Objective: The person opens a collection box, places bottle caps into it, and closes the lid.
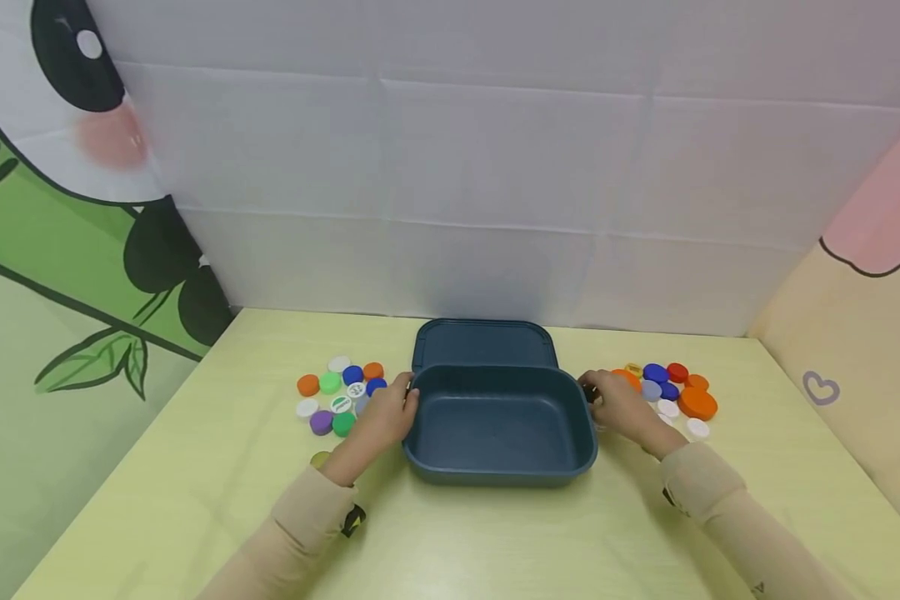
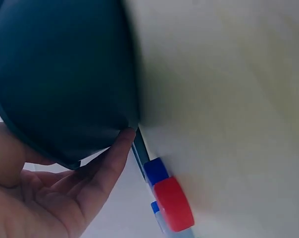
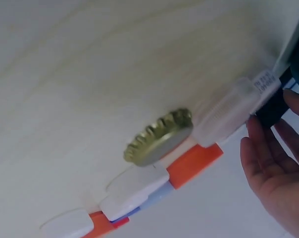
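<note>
Dark-blue box (image 1: 499,425), apparently being positioned, is gripped by the left hand (image 1: 387,410); beside it, a black piece (image 3: 272,110) (handle, perhaps) is pinched by the right hand (image 1: 619,404); steadiness is needed next.

We see a pale yellow table (image 1: 495,550) with faint grain, and on it a dark blue open box (image 1: 498,429), with a flat dark blue lid (image 1: 486,343) lying just behind the box. To the left of the box we find a loose cluster of bottle caps, among them a purple cap (image 1: 321,422), a light green cap (image 1: 331,382) and an orange cap (image 1: 308,384). To the right of the box we count a second cluster, with a large orange cap (image 1: 698,403), a red cap (image 1: 677,372), a blue cap (image 1: 656,372), several white caps (image 1: 697,428) and a gold crimped cap (image 3: 159,136).
</note>
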Demonstrator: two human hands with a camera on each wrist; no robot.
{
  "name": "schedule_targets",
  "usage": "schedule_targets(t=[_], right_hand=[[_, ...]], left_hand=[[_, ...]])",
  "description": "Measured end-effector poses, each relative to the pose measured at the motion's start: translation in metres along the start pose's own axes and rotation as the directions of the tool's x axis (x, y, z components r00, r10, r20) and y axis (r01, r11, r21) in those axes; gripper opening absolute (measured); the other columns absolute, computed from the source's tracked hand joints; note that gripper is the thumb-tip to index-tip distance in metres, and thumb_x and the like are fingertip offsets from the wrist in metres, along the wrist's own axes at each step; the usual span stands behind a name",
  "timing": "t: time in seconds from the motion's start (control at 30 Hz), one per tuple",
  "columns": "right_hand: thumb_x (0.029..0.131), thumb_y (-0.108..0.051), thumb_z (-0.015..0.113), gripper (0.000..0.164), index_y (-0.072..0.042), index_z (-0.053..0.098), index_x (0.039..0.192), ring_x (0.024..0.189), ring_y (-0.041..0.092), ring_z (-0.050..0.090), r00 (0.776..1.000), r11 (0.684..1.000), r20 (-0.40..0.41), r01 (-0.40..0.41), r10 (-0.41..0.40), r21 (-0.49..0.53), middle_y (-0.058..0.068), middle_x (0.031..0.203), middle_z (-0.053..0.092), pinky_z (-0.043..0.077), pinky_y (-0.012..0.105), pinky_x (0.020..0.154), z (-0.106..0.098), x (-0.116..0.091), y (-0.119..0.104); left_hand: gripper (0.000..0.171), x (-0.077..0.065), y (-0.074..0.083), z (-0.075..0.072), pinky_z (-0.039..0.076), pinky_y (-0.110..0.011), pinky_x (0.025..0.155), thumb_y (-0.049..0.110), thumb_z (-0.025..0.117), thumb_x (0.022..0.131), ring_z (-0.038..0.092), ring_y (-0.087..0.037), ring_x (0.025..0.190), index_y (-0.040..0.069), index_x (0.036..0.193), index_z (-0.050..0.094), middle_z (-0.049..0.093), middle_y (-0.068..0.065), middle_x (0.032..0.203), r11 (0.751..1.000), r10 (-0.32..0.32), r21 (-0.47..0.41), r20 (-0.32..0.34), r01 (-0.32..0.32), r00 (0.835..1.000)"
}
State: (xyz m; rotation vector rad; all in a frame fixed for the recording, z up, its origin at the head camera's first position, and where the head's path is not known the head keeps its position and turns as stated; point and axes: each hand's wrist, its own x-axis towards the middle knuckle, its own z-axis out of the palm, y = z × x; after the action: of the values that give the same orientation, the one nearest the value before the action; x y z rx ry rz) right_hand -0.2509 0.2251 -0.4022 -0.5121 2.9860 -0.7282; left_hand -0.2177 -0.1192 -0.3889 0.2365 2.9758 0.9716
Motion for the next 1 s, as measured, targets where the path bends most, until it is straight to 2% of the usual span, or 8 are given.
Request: schedule_targets(t=[0.17, 0.3, 0.47, 0.57, 0.73, 1.0], right_hand=[[0.080, -0.003, 0.064, 0.034, 0.007, 0.056, 0.111, 0.084, 0.031, 0.060, 0.994, 0.999, -0.104, 0.039, -0.043, -0.037, 0.021, 0.098, 0.061, 0.051, 0.044, 0.076, -0.013, -0.003, -0.007], [0.079, -0.003, 0.065, 0.036, 0.005, 0.055, 0.113, 0.082, 0.033, 0.060, 0.974, 0.993, -0.205, 0.086, -0.100, -0.076, 0.021, 0.097, 0.062, 0.051, 0.045, 0.074, -0.024, -0.005, -0.017], [0.079, -0.002, 0.065, 0.034, 0.003, 0.057, 0.112, 0.082, 0.029, 0.060, 0.946, 0.980, -0.256, 0.183, -0.198, -0.082, 0.016, 0.095, 0.062, 0.051, 0.043, 0.075, -0.031, -0.008, -0.035], [0.079, -0.002, 0.066, 0.034, 0.002, 0.059, 0.112, 0.083, 0.025, 0.060, 0.939, 0.967, -0.232, 0.242, -0.255, -0.082, 0.013, 0.097, 0.062, 0.051, 0.041, 0.076, -0.030, -0.011, -0.047], [0.079, -0.007, 0.067, 0.033, -0.001, 0.060, 0.110, 0.089, 0.025, 0.061, 0.943, 0.948, -0.115, 0.299, -0.311, -0.111, 0.012, 0.103, 0.062, 0.052, 0.040, 0.079, -0.020, -0.012, -0.063], [0.078, -0.005, 0.068, 0.028, -0.002, 0.061, 0.105, 0.089, 0.022, 0.059, 0.943, 0.929, 0.097, 0.331, -0.319, -0.167, 0.010, 0.098, 0.062, 0.051, 0.037, 0.081, 0.002, -0.005, -0.065]], left_hand=[[0.038, -0.002, -0.001, 0.002, 0.044, -0.027, 0.050, 0.015, 0.042, 0.096, 0.057, -0.020, 0.062, -0.007, 0.127, 0.043, 0.063, -0.021, 0.086, 1.000, 0.028, -0.008, -0.023, -0.028, 0.999], [0.038, -0.002, -0.001, 0.003, 0.044, -0.027, 0.050, 0.015, 0.041, 0.096, 0.058, -0.021, 0.063, -0.007, 0.127, 0.043, 0.063, -0.022, 0.089, 1.000, 0.028, -0.003, -0.027, -0.028, 0.999], [0.039, -0.003, 0.001, 0.002, 0.050, -0.030, 0.056, 0.016, 0.042, 0.096, 0.060, -0.022, 0.069, -0.007, 0.127, 0.043, 0.063, -0.023, 0.100, 1.000, 0.019, 0.005, -0.019, -0.019, 1.000], [0.039, -0.002, 0.001, 0.003, 0.052, -0.032, 0.059, 0.017, 0.041, 0.096, 0.061, -0.023, 0.072, -0.007, 0.128, 0.042, 0.062, -0.024, 0.105, 1.000, 0.015, 0.008, -0.014, -0.015, 1.000], [0.038, -0.001, 0.000, 0.004, 0.053, -0.033, 0.061, 0.017, 0.041, 0.096, 0.061, -0.024, 0.074, -0.006, 0.127, 0.042, 0.062, -0.023, 0.106, 1.000, 0.011, 0.016, -0.014, -0.010, 1.000], [0.039, 0.001, -0.002, 0.007, 0.050, -0.030, 0.057, 0.018, 0.041, 0.096, 0.059, -0.022, 0.070, -0.005, 0.128, 0.042, 0.063, -0.021, 0.099, 1.000, 0.000, 0.013, -0.001, 0.000, 1.000]])
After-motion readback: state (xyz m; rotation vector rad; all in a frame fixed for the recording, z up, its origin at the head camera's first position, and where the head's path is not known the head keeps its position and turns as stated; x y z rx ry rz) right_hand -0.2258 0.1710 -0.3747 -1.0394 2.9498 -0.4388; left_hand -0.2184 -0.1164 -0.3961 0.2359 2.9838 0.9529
